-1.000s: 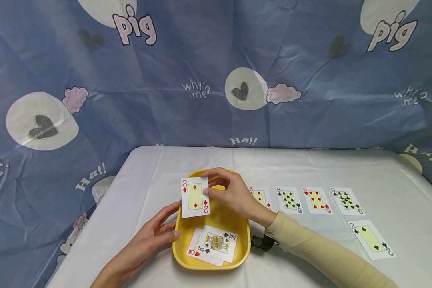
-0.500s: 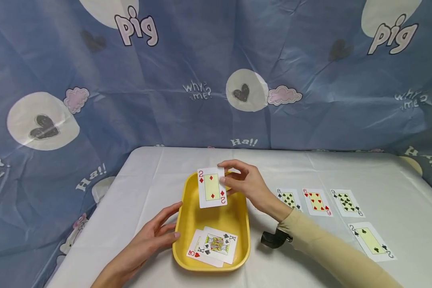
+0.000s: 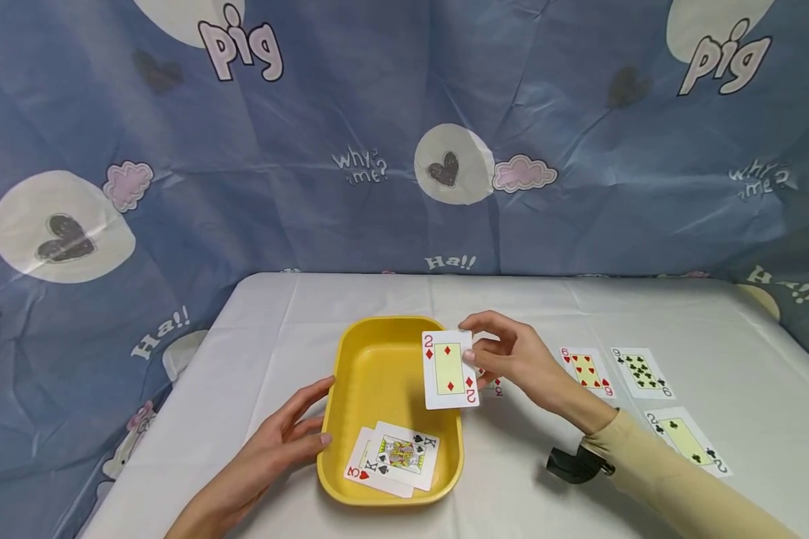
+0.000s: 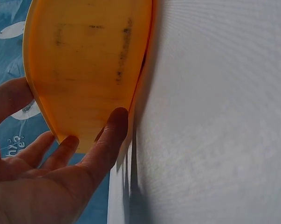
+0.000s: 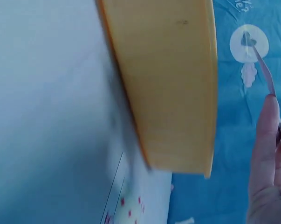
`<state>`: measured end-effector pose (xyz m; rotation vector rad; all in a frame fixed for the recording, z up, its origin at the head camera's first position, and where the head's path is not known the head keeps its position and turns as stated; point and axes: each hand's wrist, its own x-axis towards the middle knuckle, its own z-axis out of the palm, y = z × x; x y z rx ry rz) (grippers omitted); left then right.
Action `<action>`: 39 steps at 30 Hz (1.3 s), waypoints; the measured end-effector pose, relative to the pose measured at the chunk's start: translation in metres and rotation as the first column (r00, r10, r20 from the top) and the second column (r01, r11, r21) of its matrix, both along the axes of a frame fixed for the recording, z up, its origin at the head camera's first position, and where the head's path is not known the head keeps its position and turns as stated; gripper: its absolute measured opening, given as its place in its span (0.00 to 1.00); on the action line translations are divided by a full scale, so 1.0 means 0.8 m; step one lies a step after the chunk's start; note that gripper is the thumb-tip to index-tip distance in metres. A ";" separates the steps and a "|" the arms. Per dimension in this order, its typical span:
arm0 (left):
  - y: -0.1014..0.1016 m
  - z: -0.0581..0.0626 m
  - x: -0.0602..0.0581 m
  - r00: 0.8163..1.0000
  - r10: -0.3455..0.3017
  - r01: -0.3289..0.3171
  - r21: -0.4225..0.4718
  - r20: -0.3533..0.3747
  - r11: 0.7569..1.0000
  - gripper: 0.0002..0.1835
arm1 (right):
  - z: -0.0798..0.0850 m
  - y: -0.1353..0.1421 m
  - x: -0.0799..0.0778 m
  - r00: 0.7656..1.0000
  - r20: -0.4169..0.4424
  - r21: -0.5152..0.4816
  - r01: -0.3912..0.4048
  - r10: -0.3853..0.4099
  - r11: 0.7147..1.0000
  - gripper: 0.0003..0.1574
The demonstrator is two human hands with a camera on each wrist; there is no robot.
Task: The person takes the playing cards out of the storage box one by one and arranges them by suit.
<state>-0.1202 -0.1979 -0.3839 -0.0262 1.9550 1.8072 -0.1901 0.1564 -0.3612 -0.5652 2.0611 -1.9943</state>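
The head view shows the card faces: a two of diamonds [image 3: 449, 370] in the air, and inside a yellow tray [image 3: 377, 374], at 6 o'clock, a king of spades [image 3: 403, 454] overlapping a three of hearts [image 3: 377, 483]. On the white counter [image 3: 512, 464], toward 3 o'clock, lie a six of hearts [image 3: 586, 372], a nine of clubs [image 3: 642, 373] and a two of clubs [image 3: 688, 440]. Only the left wrist view shows dark scuffs [image 4: 124, 46] on the tray's outer wall. The right wrist view shows the two of diamonds as a thin edge against the blue printed cloth [image 5: 243, 140].

Of the two hands, the right hand [image 3: 512, 355] pinches the two of diamonds between thumb and fingers; the card is at the hand's 9 o'clock and appears over the tray's rim at 2 o'clock. The left hand [image 3: 290, 430], at the tray's 9 o'clock, has its fingers spread, tips touching the tray's side, well apart from the card.

A second ago the two of diamonds was near the tray's left rim; now it is at the right rim. The left hand stays beside the tray, and the king of spades and three of hearts keep their places. The eight of spades seen earlier is hidden behind the right hand.
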 end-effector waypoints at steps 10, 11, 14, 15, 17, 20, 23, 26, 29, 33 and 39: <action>0.000 0.001 0.000 1.000 0.003 -0.003 0.001 0.018 1.000 0.38 | -0.012 0.067 0.021 0.995 -0.008 0.135 -0.096 0.098 0.986 0.23; 0.000 0.001 0.000 1.000 0.003 -0.003 0.000 0.019 1.000 0.38 | -0.015 0.074 0.023 0.994 -0.004 0.144 -0.106 0.108 0.984 0.23; -0.001 0.001 0.001 1.000 0.000 0.000 -0.004 0.018 1.000 0.38 | -0.025 0.089 0.029 0.990 0.023 0.174 -0.144 0.142 0.974 0.22; -0.001 0.001 0.001 1.000 -0.003 0.003 -0.002 0.018 1.000 0.38 | -0.029 0.091 0.031 0.987 0.034 0.181 -0.158 0.154 0.971 0.22; -0.002 0.001 0.001 1.000 -0.010 0.010 0.001 0.016 1.000 0.38 | -0.036 0.093 0.035 0.985 0.046 0.215 -0.175 0.169 0.961 0.21; -0.002 0.001 0.001 1.000 -0.019 0.019 0.008 0.008 1.000 0.37 | -0.042 0.088 0.040 0.986 0.038 0.301 -0.166 0.162 0.939 0.20; -0.002 0.001 0.001 1.000 -0.012 0.012 0.007 0.003 1.000 0.37 | -0.045 0.079 0.042 0.990 -0.011 0.407 -0.121 0.137 0.905 0.19; -0.001 0.000 0.001 1.000 0.003 -0.003 -0.001 0.004 1.000 0.38 | -0.047 0.071 0.043 0.990 -0.080 0.519 -0.059 0.117 0.853 0.18; 0.000 0.000 0.001 1.000 0.014 -0.014 -0.007 0.007 1.000 0.38 | -0.048 0.065 0.043 0.986 -0.130 0.596 -0.009 0.108 0.803 0.19; 0.000 0.000 0.001 1.000 0.008 -0.008 -0.002 0.001 1.000 0.39 | -0.050 0.059 0.042 0.982 -0.158 0.626 0.019 0.103 0.780 0.18; 0.000 0.000 0.001 1.000 -0.003 0.003 0.010 -0.009 1.000 0.38 | -0.052 0.059 0.042 0.969 -0.217 0.664 0.061 0.114 0.745 0.18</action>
